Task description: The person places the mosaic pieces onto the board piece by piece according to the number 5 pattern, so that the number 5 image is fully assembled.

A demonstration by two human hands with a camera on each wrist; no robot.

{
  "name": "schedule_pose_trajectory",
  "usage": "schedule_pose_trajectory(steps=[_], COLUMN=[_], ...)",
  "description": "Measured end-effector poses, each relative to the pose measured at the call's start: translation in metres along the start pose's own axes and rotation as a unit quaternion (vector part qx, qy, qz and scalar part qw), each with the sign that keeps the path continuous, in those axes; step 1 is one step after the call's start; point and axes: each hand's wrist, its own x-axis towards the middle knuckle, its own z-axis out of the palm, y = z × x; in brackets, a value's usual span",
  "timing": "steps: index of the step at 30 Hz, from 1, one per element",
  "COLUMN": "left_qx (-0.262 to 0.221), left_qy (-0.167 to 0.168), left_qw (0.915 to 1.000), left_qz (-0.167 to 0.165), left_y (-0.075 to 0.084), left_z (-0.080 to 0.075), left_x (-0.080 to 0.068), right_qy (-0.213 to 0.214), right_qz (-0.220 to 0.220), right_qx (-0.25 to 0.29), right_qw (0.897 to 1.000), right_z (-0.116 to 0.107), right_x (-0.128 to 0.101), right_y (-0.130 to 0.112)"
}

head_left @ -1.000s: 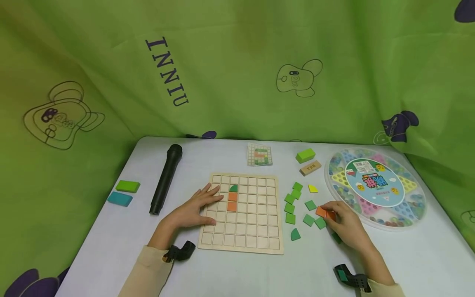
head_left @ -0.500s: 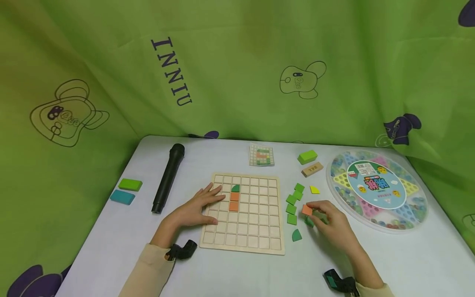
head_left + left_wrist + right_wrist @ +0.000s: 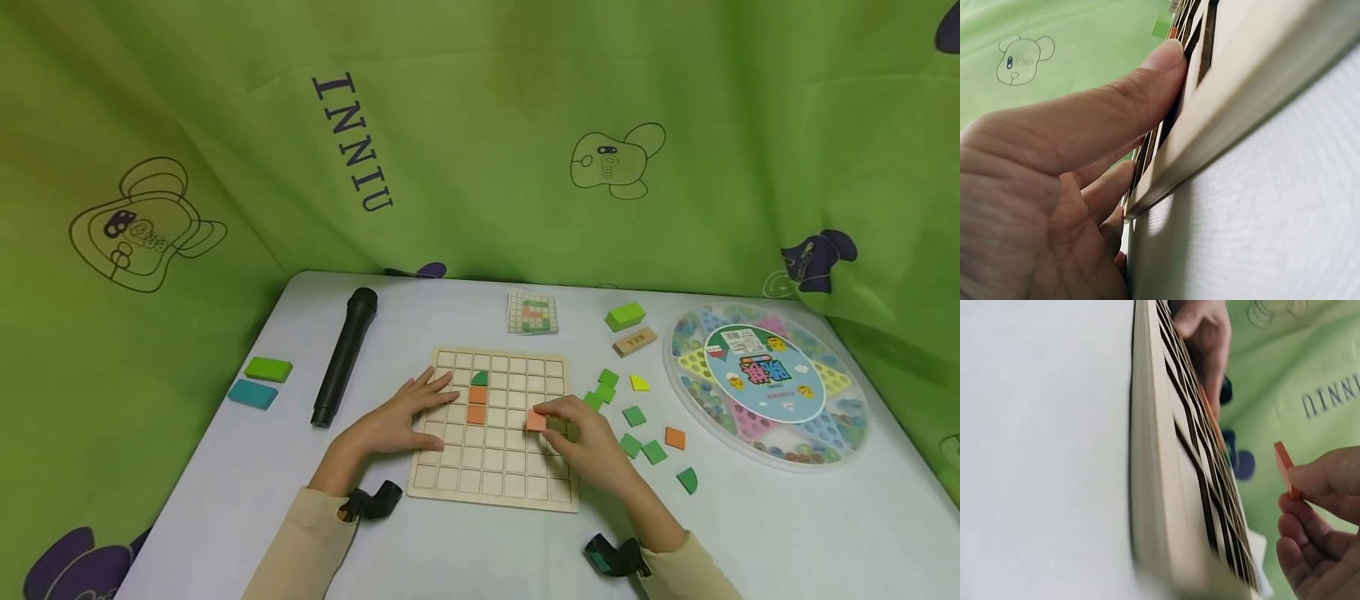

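On the table lies a square wooden grid board (image 3: 495, 483). In its upper left cells sit a green quarter-circle tile (image 3: 480, 379) and two orange square tiles (image 3: 476, 414) in a column. My left hand (image 3: 392, 423) rests on the board's left side with fingers spread; the left wrist view shows the thumb (image 3: 1141, 87) on the edge. Between thumb and fingertips, my right hand (image 3: 592, 437) pinches another orange square tile (image 3: 536, 421) over the board's right half. In the right wrist view that held tile (image 3: 1284, 465) is raised clear of the grid.
Right of the board lie several green tiles (image 3: 634, 416), a yellow tile (image 3: 639, 382) and a loose orange tile (image 3: 675, 437). Beyond are a pattern card (image 3: 532, 312), blocks (image 3: 626, 317) and a round marble game box (image 3: 847, 417). A black microphone (image 3: 341, 367) lies at left.
My right hand has moved left from the loose tiles to over the board, carrying an orange tile. A second orange tile stays on the table. My left hand keeps its place.
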Motion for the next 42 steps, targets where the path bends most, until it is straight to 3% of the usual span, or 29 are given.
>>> schedule_pose_trajectory(steps=[9, 18, 25, 33, 42], left_qx=[0.0, 0.004, 0.004, 0.0, 0.007], left_qy=[-0.006, -0.005, 0.0, 0.003, 0.005], left_qw=[1.0, 1.0, 1.0, 1.0, 1.0], left_qz=[-0.001, 0.006, 0.003, 0.0, -0.001], left_y=[0.0, 0.002, 0.002, -0.001, -0.001], left_z=[-0.001, -0.001, -0.004, 0.0, 0.001], left_x=[0.001, 0.003, 0.002, 0.0, 0.0], right_qy=[-0.01, 0.0, -0.014, -0.027, -0.009], right_qz=[0.034, -0.002, -0.001, 0.008, 0.002], right_qx=[0.028, -0.037, -0.027, -0.018, -0.019], right_qw=[0.999, 0.999, 1.0, 0.999, 1.0], right_z=[0.035, 0.05, 0.052, 0.044, 0.003], right_x=[0.024, 0.031, 0.033, 0.031, 0.011], right_y=[-0.012, -0.012, -0.012, -0.01, 0.003])
